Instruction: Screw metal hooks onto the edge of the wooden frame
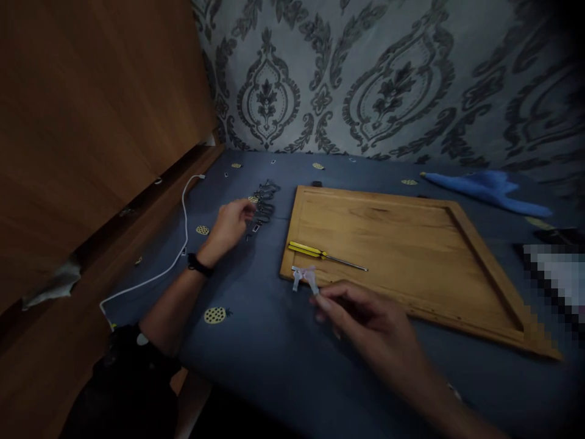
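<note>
Pinching nearest to me, my right hand (365, 317) has thumb and forefinger closed on one end of a small clear plastic piece (304, 277). The other fingers (347, 314) are curled loosely under the palm. The plastic piece sticks out up and to the left of my fingertips and hangs just over the near left corner of the wooden board (411, 244). I cannot tell whether it touches the wood.

The board lies flat on the desk (256, 341), which is covered by a blue cloth with small yellow spots. Just beyond the plastic piece, a screwdriver (320, 254) with a yellow handle rests on the board near its left edge, with the metal shaft pointing right.

Further out and to the left, my left hand (231, 222) is stretched across the cloth, with a black wristband (197, 263) on the wrist. Its fingers (247, 210) are half bent and close together, and their tips are against a heap of small dark metal parts (264, 201). The light is dim and the hand covers the spot, so I cannot tell whether they grip one of the parts or only touch the heap.

A white cable (183, 244) runs along the left side of the desk, beside a brown wooden panel (91, 122). At the far right a blue rag (489, 186) lies on the cloth near the patterned wallpaper (365, 73).
</note>
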Demonstrator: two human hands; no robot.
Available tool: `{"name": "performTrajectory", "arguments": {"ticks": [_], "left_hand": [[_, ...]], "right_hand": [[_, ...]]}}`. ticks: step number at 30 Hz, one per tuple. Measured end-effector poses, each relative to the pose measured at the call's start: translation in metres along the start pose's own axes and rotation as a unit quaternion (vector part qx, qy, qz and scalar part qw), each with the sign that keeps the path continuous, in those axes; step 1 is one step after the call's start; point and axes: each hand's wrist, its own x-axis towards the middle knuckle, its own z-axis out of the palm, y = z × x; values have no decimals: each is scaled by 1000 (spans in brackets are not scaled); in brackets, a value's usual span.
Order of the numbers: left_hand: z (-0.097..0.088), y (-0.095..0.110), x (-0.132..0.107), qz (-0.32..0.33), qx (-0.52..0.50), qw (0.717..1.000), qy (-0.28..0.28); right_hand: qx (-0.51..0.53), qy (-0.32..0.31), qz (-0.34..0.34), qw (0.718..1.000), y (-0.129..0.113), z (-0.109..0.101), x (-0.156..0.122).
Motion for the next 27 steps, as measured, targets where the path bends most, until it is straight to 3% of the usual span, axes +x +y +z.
{"name": "performTrajectory", "arguments": {"ticks": [3, 8, 12, 14, 15, 17, 19, 23, 27], "left_hand": [[2, 0, -4, 32, 87, 996, -1], [-1, 2, -5, 66, 169, 983, -5], [-6, 20, -10, 90, 182, 979, 2], [-5, 35, -18, 114, 151, 981, -40], [-3, 43, -23, 141, 101, 980, -98], [2, 59, -35, 199, 29, 954, -221], [8, 72, -46, 241, 32, 925, -293], [18, 85, -60, 274, 83, 893, -346], [25, 88, -66, 269, 106, 891, -350]], "right_hand": [[30, 6, 44, 999, 10, 5, -15], [73, 8, 71, 995, 20, 8, -16], [103, 4, 90, 991, 24, 7, -18], [115, 5, 98, 988, 26, 7, -20], [124, 6, 99, 987, 28, 8, -20], [147, 1, 96, 984, 30, 9, -20], [173, -6, 83, 981, 32, 9, -19], [190, 4, 68, 979, 32, 6, -18], [172, 10, 71, 982, 30, 3, -19]]}}
